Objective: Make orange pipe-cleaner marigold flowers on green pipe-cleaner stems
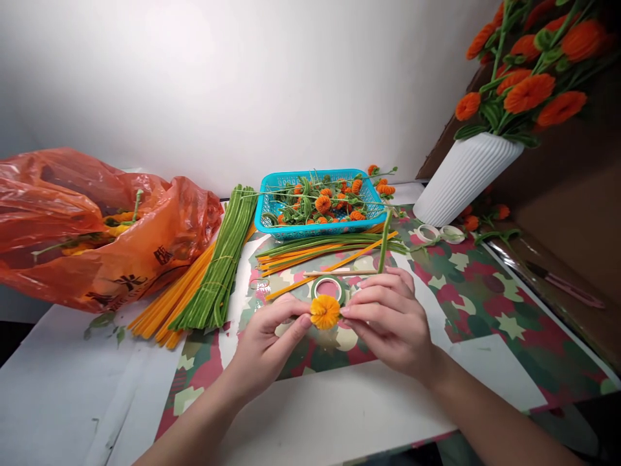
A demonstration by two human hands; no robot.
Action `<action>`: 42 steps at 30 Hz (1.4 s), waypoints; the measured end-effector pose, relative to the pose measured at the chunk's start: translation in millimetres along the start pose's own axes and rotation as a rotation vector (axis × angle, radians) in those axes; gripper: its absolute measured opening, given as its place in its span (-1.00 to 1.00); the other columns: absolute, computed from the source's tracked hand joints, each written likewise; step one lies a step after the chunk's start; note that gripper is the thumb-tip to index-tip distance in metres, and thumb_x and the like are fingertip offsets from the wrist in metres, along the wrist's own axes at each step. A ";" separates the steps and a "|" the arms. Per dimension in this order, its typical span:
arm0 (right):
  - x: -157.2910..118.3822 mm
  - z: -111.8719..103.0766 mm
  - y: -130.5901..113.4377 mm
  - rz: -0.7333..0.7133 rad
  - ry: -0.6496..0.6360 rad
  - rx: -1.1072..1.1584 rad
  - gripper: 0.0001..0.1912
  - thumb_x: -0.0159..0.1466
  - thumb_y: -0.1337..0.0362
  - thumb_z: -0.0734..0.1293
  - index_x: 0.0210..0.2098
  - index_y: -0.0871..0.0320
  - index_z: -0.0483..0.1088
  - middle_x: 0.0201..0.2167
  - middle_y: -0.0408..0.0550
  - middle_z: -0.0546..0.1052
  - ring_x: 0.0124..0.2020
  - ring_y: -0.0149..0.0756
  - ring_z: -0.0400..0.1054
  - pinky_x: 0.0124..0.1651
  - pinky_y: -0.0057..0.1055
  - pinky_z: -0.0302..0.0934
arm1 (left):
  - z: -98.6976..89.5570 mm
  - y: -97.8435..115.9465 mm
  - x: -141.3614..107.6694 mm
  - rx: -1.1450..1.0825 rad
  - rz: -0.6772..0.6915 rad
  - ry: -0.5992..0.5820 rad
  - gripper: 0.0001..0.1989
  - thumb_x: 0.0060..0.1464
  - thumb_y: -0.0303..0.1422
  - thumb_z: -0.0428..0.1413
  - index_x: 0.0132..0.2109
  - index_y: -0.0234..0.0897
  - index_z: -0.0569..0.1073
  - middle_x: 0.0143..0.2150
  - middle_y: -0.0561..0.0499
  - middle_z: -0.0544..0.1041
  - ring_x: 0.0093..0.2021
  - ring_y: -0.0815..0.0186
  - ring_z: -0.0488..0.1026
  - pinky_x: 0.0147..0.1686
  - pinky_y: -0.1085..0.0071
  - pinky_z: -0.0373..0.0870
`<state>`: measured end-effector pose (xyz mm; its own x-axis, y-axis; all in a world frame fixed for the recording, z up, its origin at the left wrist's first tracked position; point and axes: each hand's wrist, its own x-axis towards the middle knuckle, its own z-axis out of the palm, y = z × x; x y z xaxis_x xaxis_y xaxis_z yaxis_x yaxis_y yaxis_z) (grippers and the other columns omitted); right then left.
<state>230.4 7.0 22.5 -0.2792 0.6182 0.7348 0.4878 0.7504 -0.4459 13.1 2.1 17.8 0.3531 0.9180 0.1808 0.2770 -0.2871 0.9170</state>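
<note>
A small yellow-orange fuzzy flower (325, 312) is held up between my two hands, over the camouflage-patterned cloth. My left hand (272, 340) pinches its left edge with thumb and forefinger. From the other side, my right hand (395, 320) grips the flower's right edge with its fingertips. A green fuzzy stem (385, 243) rises from behind the fingers of my right hand; where it is held is hidden. Just behind the flower lies a roll of green tape (343, 291), partly covered by the petals. A thin wooden stick (334, 273) lies beyond the tape.
A blue basket (315, 228) holds orange flowers with green stems. Bundles of green (218, 265) and orange fuzzy sticks (179, 294) lie left, beside a red plastic bag (165, 220). A white ribbed vase (463, 175) of orange flowers stands back right, near tape rolls (427, 234) and a pink cutter (575, 289).
</note>
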 end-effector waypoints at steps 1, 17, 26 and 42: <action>-0.2 1.2 0.2 0.045 -0.016 0.034 -0.94 0.23 0.36 0.37 -0.35 0.06 0.46 -0.42 -0.18 0.58 -0.24 -0.27 0.39 0.02 -0.17 0.08 | 0.8 -0.2 -0.3 0.009 0.005 0.005 -0.81 0.23 -0.36 0.02 -0.27 -0.22 0.53 -0.37 0.01 0.54 -0.34 0.31 0.42 -0.31 0.42 0.33; -6.7 10.9 -3.1 0.152 -0.175 0.027 -0.74 0.35 0.37 0.17 -0.47 0.15 0.30 -0.60 -0.23 0.34 -0.52 -0.44 0.15 -0.07 -0.28 0.02 | 5.1 -5.0 3.6 -0.945 -0.431 0.258 -0.42 -0.09 -0.12 0.30 0.09 -0.10 0.42 0.03 -0.04 0.51 -0.20 0.34 0.49 -0.18 0.43 0.45; -14.7 27.1 -6.9 -0.044 -0.041 -0.206 -0.81 0.34 0.40 0.19 -0.38 0.20 0.37 -0.57 -0.14 0.43 -0.51 -0.39 0.21 -0.32 -0.34 -0.02 | 33.1 12.5 -6.7 -0.819 -0.559 0.461 -0.41 -0.09 -0.18 0.32 0.09 -0.17 0.37 0.25 -0.10 0.31 0.10 0.06 0.42 -0.04 0.26 0.48; -10.7 28.2 -7.2 -0.202 -0.119 -0.295 -0.81 0.31 0.38 0.29 -0.43 0.21 0.45 -0.63 -0.15 0.40 -0.53 -0.39 0.17 -0.37 -0.35 -0.03 | 31.0 1.3 0.7 -0.013 -0.314 0.076 -0.79 0.24 -0.26 -0.06 -0.29 -0.26 0.36 -0.47 0.10 0.31 -0.47 0.35 0.22 -0.47 0.45 0.17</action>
<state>206.6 1.6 3.4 -0.4801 0.5004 0.7205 0.6252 0.7713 -0.1191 41.4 -6.1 8.1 0.1847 0.9790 -0.0863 0.3499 0.0165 0.9366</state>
